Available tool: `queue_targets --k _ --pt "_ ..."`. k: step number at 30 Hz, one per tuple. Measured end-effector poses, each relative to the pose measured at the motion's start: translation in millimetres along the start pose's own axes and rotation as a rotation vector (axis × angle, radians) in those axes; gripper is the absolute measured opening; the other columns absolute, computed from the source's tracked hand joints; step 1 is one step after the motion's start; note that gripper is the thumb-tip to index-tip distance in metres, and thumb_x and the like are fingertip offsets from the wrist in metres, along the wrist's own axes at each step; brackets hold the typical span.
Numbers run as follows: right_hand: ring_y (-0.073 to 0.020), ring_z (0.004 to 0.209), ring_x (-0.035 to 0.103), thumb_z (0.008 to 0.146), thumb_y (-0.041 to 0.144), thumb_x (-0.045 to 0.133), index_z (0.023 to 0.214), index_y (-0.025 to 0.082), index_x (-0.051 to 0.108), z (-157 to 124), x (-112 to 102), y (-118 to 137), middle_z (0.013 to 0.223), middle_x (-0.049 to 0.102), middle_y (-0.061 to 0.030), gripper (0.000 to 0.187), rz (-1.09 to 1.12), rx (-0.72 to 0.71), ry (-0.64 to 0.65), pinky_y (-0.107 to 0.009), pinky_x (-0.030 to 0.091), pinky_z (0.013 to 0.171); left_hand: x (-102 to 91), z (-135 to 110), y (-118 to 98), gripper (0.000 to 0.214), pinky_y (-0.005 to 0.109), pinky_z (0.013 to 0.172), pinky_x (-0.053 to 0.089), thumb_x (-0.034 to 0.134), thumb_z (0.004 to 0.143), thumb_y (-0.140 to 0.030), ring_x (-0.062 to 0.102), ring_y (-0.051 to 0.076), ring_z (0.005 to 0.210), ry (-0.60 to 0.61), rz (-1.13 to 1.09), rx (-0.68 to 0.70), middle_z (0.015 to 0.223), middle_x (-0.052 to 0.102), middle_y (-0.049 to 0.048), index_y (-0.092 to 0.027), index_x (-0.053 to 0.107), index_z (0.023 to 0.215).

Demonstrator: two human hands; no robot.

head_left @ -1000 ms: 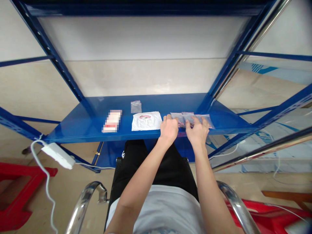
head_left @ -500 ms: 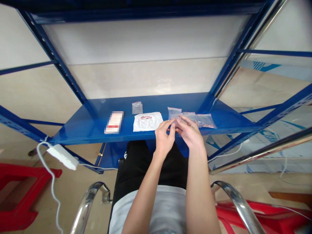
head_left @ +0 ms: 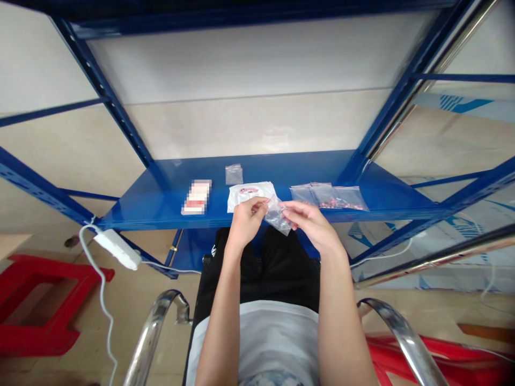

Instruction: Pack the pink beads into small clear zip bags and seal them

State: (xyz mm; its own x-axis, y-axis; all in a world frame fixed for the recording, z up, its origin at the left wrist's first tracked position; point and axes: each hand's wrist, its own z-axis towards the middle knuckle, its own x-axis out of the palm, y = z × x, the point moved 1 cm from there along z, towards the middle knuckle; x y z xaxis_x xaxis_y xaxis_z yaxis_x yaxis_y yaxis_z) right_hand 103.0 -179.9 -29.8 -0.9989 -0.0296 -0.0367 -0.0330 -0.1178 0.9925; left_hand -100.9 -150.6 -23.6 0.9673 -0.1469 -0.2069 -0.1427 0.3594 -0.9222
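Observation:
A small clear zip bag (head_left: 277, 215) is held up between both hands, just in front of the blue metal shelf (head_left: 161, 206). My left hand (head_left: 245, 221) pinches its left edge and my right hand (head_left: 308, 222) pinches its right side. On the shelf behind them lies a white round-labelled packet (head_left: 249, 192). To the right of it, several clear bags with reddish beads (head_left: 330, 196) lie in a loose pile. A small empty clear bag (head_left: 234, 174) lies farther back.
A blurred pink and white card (head_left: 196, 197) lies on the shelf's left part. Blue uprights frame the shelf. A white power strip (head_left: 117, 249) hangs at the left corner on its cable. Chrome chair arms (head_left: 155, 332) and red stools (head_left: 36, 300) stand below.
Both hands left the pile of bags on the shelf, lifted one clear bag and brought it left and toward me. The view has shifted slightly.

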Motion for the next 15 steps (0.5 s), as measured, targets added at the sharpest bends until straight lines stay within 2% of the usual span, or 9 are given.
queue_targets --k 2,6,10,15 --pt "-0.0173 0.069 0.059 0.078 0.056 0.087 0.108 0.022 0.082 0.1 0.5 0.7 0.085 0.074 -0.0046 0.045 -0.025 -0.007 -0.023 -0.029 0.042 0.058 -5.2 -1.8 3.0 0.017 0.031 0.082 0.059 0.071 0.089 -0.021 0.076 0.021 0.082 0.056 -0.074 -0.057 0.083 0.08 0.0056 -0.016 0.079 0.102" --pt "-0.0197 0.074 0.063 0.08 0.058 0.085 0.101 0.023 0.078 2.3 4.1 -2.3 0.084 0.073 -0.0041 0.042 -0.039 -0.032 -0.104 -0.029 0.042 0.058 -13.7 -5.2 4.7 0.014 0.03 0.081 0.057 0.079 0.083 -0.029 0.075 0.02 0.081 0.149 -0.153 -0.116 0.083 0.079 0.0056 -0.016 0.079 0.087" --pt "-0.021 0.076 0.065 0.081 0.062 0.083 0.094 0.024 0.068 8.3 12.5 -7.1 0.083 0.07 -0.003 0.043 -0.022 -0.11 -0.231 -0.029 0.044 0.058 -16.1 -7.5 0.0 0.028 0.026 0.069 0.05 0.088 0.078 -0.041 0.064 0.014 0.067 0.123 -0.219 -0.168 0.072 0.073 0.0029 -0.015 0.079 0.081" --pt "-0.028 0.098 0.071 0.085 0.063 0.077 0.095 0.025 0.066 8.3 23.9 4.7 0.105 0.073 -0.0087 0.041 -0.201 -0.21 -0.344 -0.034 0.055 0.07 -7.9 -8.0 -13.2 0.042 0.024 0.065 0.049 0.097 0.068 -0.048 0.06 0.012 0.065 0.038 -0.42 -0.193 0.068 0.068 -0.0003 -0.015 0.077 0.083"
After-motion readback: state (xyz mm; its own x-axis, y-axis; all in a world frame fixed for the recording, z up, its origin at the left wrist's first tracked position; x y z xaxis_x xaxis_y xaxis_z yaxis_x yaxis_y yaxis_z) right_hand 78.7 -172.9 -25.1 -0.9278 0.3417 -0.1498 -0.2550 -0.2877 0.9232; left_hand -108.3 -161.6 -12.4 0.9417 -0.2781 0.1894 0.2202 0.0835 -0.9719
